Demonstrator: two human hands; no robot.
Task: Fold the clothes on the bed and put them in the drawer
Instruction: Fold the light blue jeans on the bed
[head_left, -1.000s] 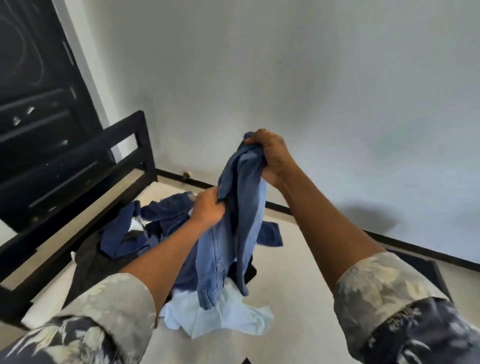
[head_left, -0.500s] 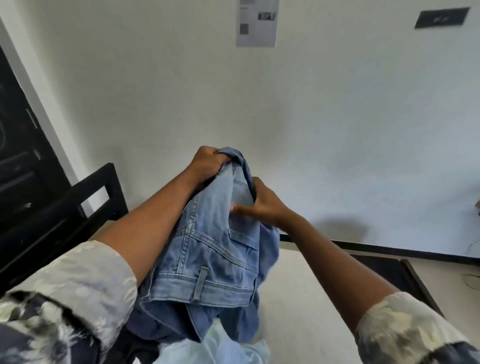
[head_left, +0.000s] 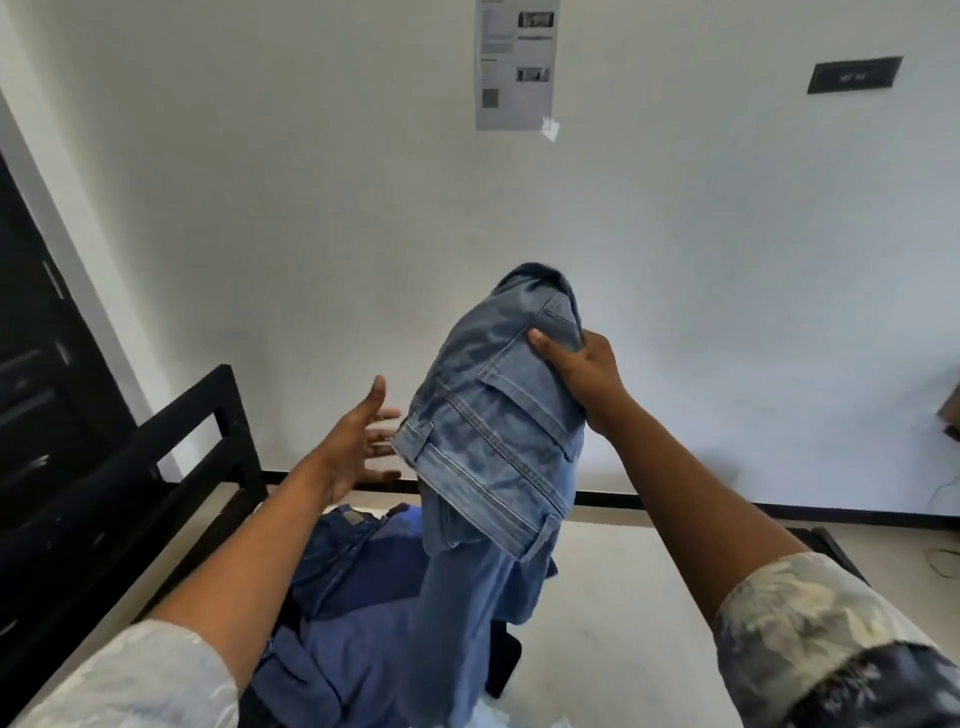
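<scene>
Pile (head_left: 363, 597) sits on the bed (head_left: 623, 597) below. My left hand (head_left: 358, 447) is empty, fingers spread, just beside the jeans (head_left: 493, 426), which my right hand (head_left: 582, 374) grips bunched above the pile (legs dangling). I should catch the waistband with the left, then shake flat.

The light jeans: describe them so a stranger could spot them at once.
Start at the bed below the white wall. Above its heap of clothes, the right grip holds the light jeans up in the air. They are faded pale denim with a back pocket showing; the heap below is darker blue.
</scene>
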